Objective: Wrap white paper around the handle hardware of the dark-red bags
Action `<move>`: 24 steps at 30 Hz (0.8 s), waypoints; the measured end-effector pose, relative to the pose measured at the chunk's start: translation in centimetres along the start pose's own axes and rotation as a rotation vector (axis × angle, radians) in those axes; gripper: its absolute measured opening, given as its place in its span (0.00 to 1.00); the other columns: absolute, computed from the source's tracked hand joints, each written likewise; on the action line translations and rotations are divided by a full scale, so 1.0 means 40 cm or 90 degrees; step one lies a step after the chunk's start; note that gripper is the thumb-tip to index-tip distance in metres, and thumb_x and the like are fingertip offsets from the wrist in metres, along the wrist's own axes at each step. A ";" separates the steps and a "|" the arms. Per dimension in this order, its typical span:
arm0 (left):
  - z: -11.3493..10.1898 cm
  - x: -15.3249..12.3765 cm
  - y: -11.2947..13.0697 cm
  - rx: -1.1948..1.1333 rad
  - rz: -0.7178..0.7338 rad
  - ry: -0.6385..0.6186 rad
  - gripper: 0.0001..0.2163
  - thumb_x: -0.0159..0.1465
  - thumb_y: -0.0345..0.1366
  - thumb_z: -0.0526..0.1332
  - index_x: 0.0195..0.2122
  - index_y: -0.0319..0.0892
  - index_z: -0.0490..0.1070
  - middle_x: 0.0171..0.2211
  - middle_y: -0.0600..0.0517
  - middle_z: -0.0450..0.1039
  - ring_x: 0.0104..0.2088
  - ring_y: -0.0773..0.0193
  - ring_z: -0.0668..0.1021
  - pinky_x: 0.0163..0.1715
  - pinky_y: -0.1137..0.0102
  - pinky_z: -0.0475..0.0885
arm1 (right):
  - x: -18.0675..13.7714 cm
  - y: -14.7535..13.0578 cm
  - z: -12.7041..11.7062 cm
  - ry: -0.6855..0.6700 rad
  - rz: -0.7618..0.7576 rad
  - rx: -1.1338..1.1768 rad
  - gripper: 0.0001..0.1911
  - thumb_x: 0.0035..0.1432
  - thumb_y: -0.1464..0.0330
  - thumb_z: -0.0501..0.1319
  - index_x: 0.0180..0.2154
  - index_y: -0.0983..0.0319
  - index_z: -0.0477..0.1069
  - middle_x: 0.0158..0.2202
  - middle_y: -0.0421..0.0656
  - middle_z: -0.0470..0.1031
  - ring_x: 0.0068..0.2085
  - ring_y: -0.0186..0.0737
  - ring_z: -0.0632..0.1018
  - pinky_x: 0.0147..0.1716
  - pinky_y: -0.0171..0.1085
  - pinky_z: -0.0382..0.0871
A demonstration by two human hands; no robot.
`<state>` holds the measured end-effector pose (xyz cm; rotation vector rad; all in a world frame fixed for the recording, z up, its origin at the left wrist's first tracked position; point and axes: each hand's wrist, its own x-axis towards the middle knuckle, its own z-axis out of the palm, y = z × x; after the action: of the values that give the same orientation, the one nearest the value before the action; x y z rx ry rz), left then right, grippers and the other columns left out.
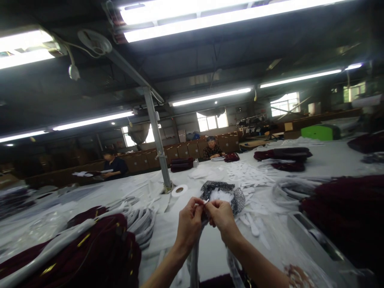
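Both bare hands are raised over the middle of the counter (177,230), meeting at the fingertips. Left hand (189,224): thumb and fingers pinched together on a small white piece (206,202). Right hand (221,218): thumb and index finger pinched on the same piece from the other side, remaining fingers curled under. The piece sits between the two sets of fingertips; blur there, so its exact shape is uncertain. A grey strap (194,262) hangs below the left hand.

Just beyond the hands: a black-and-white speckled bag (239,200), open at the top, with white material (221,195) inside. Left of it, a white roll (180,191) lies flat near the foot of a grey post (156,136). Right of and beyond the bag, white strips (252,174) lie scattered loosely.

Left foreground: a maroon pile (105,248) with yellow marks, a grey band across it; looped grey straps (144,224) lie beside it. Right foreground: a dark maroon stack (345,212), with a grey box-shaped object (315,240) near it.

Far side: one person (213,150) at the counter beside a small maroon bundle (232,157); another person (115,165) in dark clothing further left. Green object (318,132) at far right.
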<state>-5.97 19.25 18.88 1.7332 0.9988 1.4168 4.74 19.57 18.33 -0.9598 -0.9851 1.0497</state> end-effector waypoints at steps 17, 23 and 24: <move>-0.025 0.089 0.056 -0.029 -0.193 -0.009 0.11 0.51 0.40 0.63 0.31 0.40 0.66 0.20 0.55 0.71 0.21 0.67 0.74 0.25 0.73 0.69 | 0.022 -0.011 -0.009 -0.063 -0.064 0.017 0.16 0.46 0.58 0.64 0.24 0.67 0.71 0.13 0.38 0.69 0.13 0.28 0.64 0.12 0.29 0.56; -0.033 0.132 0.075 -0.022 -0.287 -0.064 0.07 0.47 0.34 0.63 0.24 0.39 0.66 0.19 0.55 0.71 0.19 0.68 0.75 0.26 0.71 0.70 | 0.053 -0.023 -0.031 -0.006 -0.272 -0.206 0.14 0.49 0.62 0.62 0.37 0.63 0.72 0.27 0.42 0.75 0.22 0.33 0.70 0.23 0.33 0.63; -0.033 0.136 0.075 -0.020 -0.289 -0.071 0.07 0.46 0.34 0.63 0.25 0.39 0.66 0.19 0.55 0.71 0.19 0.67 0.75 0.25 0.71 0.70 | 0.064 -0.027 -0.036 -0.015 -0.340 -0.250 0.13 0.49 0.64 0.62 0.38 0.61 0.72 0.31 0.42 0.75 0.25 0.34 0.72 0.27 0.33 0.65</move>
<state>-6.21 22.65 24.24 1.4266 1.2081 1.0284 6.87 21.60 19.39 -0.9224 -1.4028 0.4276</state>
